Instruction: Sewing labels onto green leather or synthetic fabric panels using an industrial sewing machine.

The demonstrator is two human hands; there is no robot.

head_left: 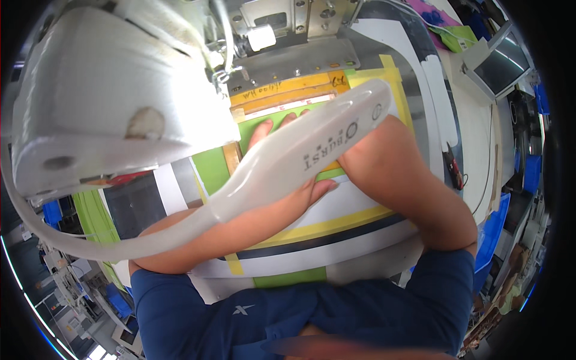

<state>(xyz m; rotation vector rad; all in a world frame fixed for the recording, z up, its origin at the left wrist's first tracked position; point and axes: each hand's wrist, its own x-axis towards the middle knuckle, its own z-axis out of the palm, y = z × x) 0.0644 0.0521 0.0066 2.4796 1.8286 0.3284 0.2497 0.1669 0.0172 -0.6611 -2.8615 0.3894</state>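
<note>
A white gooseneck lamp [288,153] crosses the view and hides much of both my hands. From the lower left my left hand [315,191] reaches under it. Its thumb points right, and stretched fingertips, apparently of the same hand, lie flat on a green sheet [211,171]. My right hand [359,161] comes in from the right and rests beside the left one; its fingers are hidden behind the lamp. Beyond the fingertips an orange-yellow template board [288,86] with handwriting borders the sheet.
A white sewing machine head [108,90] fills the upper left, with a metal clamp plate [300,66] at the back. Yellow tape [336,223] edges the white work surface. Thread snips [451,165] lie at the right, below a tilted screen [499,63].
</note>
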